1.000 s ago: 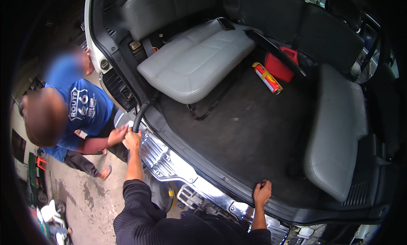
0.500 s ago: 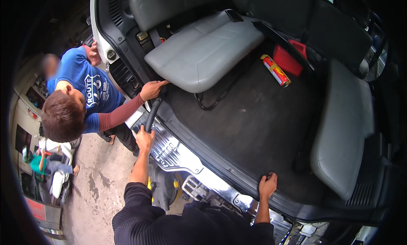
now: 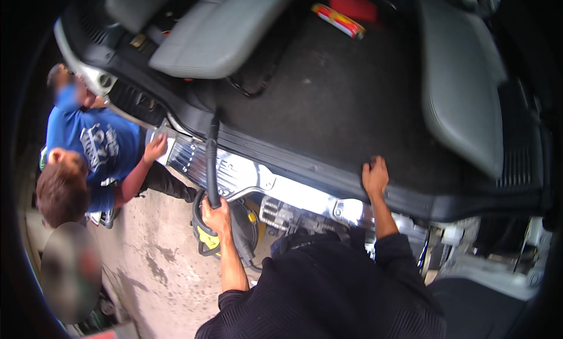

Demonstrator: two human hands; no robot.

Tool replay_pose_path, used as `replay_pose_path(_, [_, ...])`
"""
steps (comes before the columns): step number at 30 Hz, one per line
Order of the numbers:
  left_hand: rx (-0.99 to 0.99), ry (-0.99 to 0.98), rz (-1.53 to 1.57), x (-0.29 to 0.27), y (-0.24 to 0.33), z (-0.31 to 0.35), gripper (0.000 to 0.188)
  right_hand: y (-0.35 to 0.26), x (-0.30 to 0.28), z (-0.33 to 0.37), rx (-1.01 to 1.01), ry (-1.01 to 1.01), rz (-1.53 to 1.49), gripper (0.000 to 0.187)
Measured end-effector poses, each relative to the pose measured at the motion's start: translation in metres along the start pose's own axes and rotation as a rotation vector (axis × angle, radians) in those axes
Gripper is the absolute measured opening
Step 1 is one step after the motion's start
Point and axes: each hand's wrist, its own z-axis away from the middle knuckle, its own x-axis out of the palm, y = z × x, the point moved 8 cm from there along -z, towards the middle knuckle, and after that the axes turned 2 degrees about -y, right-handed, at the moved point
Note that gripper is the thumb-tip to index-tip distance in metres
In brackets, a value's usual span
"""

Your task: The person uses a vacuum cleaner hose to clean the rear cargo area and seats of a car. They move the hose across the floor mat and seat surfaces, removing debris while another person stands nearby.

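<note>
My left hand is wrapped round the black vacuum wand. The wand crosses the shiny metal sill plate, and its far end reaches over the door edge near the grey seat's front corner. Below that hand, a grey and yellow vacuum cleaner stands on the ground, partly hidden by my arm. My right hand rests with slightly bent fingers on the edge of the dark floor mat, holding nothing.
At left a person in a blue shirt leans by the doorway, a hand over the sill. Grey seats flank the mat. A red and yellow canister lies near a red container. A black cable hangs under the seat.
My view has shifted. The wand's tip shows farther inside, beyond the sill. The co-worker's hand has left the seat corner and drawn back to the sill. My right hand stays at the mat edge.
</note>
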Motion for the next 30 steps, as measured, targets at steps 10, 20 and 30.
replay_pose_path(10, [0.029,-0.286,0.061,0.050,0.034,-0.084,0.033,0.002,0.001,0.000,0.015,0.046,0.006,0.024])
replay_pose_path(20, [-0.001,-0.428,0.142,0.188,0.055,-0.188,0.042,-0.005,0.002,-0.006,0.184,-0.023,0.150,0.025])
replay_pose_path(30, [0.055,-0.467,0.313,0.155,-0.024,-0.162,0.027,-0.007,0.002,-0.012,0.258,-0.001,0.188,0.025])
